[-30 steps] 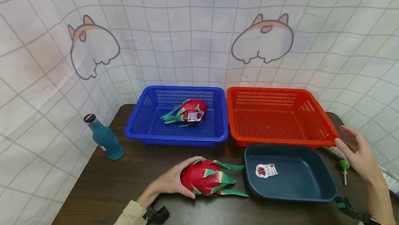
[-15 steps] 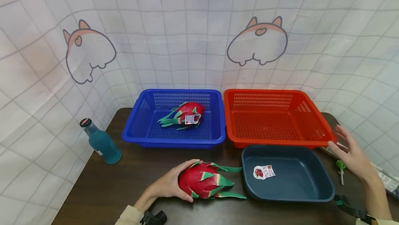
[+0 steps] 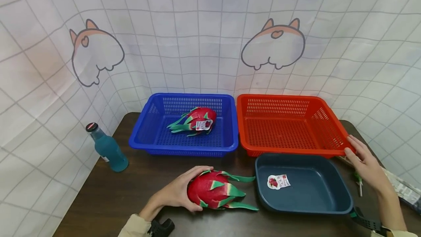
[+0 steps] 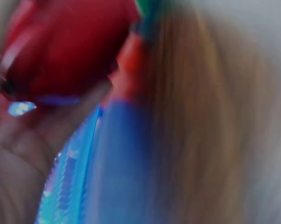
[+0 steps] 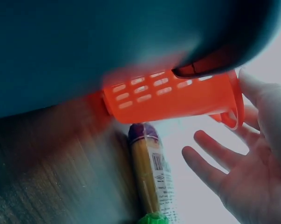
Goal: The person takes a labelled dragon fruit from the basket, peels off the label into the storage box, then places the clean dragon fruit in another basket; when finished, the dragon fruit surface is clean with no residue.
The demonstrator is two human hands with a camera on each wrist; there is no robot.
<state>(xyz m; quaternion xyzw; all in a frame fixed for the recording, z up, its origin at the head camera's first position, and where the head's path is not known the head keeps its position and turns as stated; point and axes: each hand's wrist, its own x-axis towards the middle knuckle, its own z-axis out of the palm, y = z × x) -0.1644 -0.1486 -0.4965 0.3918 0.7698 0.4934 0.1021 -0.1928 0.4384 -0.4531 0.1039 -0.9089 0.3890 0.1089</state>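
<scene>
In the head view, my left hand point(image 3: 179, 190) grips a red dragon fruit point(image 3: 210, 189) with green leaf tips, fingers and thumb around its left end. The fruit lies on the table, leaves pointing right. A blurred part of the dragon fruit point(image 4: 75, 46) fills the upper left of the left wrist view. At the right, the fingers of my right hand point(image 3: 370, 165) touch the near right corner of the red basket point(image 3: 279, 149). The right wrist view shows that hand's fingers spread, thumb side at the basket rim. A second dragon fruit point(image 3: 201, 119) lies in the blue basket point(image 3: 184, 146).
A dark blue tray point(image 3: 304, 207) holding a dragon fruit sticker point(image 3: 278, 181) stands before the red basket. A blue bottle point(image 3: 110, 149) is at the left. Beside my right hand are a green lollipop point(image 3: 360, 184), partly covered, and a long packet with printed label point(image 5: 152, 172).
My right hand has come in against the red basket's corner and now covers part of the lollipop. My left hand still grips the dragon fruit. The head view has shifted slightly.
</scene>
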